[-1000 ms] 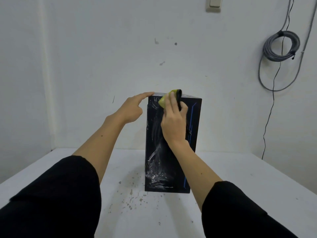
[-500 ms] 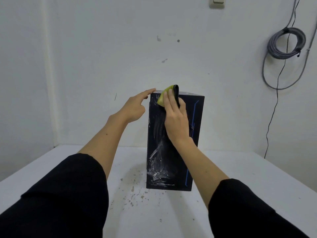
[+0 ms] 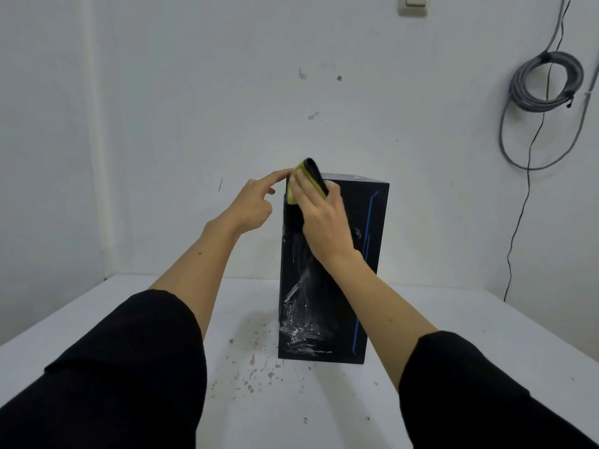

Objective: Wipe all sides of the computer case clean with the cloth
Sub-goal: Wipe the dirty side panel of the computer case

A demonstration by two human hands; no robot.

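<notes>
White laminate covered the table (image 3: 453, 335), speckled with dark flecks near its middle, and on it the black computer case (image 3: 334, 286) stood upright, white smears low on its near face and a blue line down its right edge. The right hand (image 3: 321, 218) pressed a yellow-and-black cloth (image 3: 304, 179) against the case's top left corner, fingers laid over it. The left hand (image 3: 252, 205) touched that corner with its outstretched forefinger, other fingers loosely curled, holding nothing.

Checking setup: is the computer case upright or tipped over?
Upright. The computer case stands on its short end on the table, tall front panel facing the camera.
</notes>
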